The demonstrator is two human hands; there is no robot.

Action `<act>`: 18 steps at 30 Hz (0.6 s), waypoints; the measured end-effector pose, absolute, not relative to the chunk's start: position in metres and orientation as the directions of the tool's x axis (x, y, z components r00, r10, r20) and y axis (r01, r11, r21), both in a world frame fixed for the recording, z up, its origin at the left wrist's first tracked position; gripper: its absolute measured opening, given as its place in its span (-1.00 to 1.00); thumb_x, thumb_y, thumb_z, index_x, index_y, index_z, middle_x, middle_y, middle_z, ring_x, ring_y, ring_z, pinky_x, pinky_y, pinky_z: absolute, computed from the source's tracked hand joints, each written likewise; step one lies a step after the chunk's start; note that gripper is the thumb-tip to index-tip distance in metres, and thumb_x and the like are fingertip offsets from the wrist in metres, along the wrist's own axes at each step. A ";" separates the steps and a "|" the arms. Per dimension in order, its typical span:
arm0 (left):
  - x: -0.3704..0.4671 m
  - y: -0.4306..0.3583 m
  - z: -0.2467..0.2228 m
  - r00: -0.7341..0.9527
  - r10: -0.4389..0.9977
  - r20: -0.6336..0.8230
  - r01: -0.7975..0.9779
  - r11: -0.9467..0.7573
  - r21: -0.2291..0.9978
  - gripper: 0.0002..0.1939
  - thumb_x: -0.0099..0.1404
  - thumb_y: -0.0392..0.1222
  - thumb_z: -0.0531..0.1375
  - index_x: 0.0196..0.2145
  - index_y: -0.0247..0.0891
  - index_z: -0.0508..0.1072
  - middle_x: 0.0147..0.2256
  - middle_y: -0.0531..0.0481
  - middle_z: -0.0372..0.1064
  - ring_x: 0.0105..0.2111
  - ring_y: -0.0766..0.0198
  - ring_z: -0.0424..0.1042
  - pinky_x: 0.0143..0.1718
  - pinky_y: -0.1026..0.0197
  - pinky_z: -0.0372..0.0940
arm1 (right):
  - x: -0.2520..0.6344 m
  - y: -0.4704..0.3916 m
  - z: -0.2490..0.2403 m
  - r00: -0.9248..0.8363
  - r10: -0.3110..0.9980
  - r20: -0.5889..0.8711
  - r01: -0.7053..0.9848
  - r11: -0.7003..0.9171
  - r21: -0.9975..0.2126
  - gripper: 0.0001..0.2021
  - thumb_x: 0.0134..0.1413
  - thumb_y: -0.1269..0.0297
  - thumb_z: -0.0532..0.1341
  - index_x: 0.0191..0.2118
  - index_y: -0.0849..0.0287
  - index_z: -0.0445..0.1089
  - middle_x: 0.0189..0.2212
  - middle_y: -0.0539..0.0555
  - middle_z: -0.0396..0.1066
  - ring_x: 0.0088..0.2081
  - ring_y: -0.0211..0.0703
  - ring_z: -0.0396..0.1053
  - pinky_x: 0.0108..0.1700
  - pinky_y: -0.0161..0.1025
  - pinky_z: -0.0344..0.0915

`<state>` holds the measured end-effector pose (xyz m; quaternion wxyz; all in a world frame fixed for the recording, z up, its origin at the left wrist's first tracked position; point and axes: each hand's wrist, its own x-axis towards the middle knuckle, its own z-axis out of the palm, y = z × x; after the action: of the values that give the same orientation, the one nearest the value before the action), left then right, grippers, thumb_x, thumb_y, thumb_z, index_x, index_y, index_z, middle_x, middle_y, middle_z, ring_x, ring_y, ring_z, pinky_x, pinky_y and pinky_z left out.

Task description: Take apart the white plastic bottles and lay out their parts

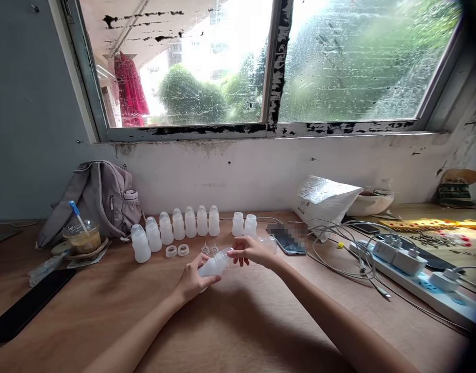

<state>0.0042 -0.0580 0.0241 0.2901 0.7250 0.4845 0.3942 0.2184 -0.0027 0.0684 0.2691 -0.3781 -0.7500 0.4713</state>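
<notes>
Head view: The left hand (pixel 192 282) was closed around the body of a small translucent white plastic bottle (pixel 213 265), held tilted just above the brown wooden tabletop (pixel 238 321). The right hand (pixel 250 252) pinched the bottle's neck end with its fingertips; whatever sat under those fingertips was hidden and could not be identified.

Behind the hands, a curved row of seven capped white bottles (pixel 175 228) stood upright, with two uncapped white bottles (pixel 244 225) just beside it to the right. Two white screw rings (pixel 177 250) and two small clear nozzle tips (pixel 209 249) lay between the row and the hands.

A smartphone (pixel 288 242) lay face up near the right hand, partly blurred. A grey fabric backpack (pixel 100 199) stood at the left. A white power strip (pixel 417 274) with tangled cables lay at the right, its far end cut off by the frame.
</notes>
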 end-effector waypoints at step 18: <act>0.006 -0.064 0.026 0.214 0.907 0.363 0.575 -0.418 0.704 -0.61 0.04 0.08 0.13 -0.23 -0.19 0.23 -0.42 0.06 0.36 -0.48 0.28 0.35 -0.44 0.29 0.19 | 0.213 -0.008 0.068 -0.552 0.833 0.036 0.370 0.284 -0.885 -0.60 -0.23 -0.02 0.23 -0.41 0.26 0.24 -0.58 0.02 0.32 -0.60 -0.33 0.25 -0.70 -0.44 0.11</act>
<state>0.0063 -0.0635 0.0264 0.2156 0.7488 0.4947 0.3849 0.2126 -0.0082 0.0680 0.2582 -0.3966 -0.7584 0.4481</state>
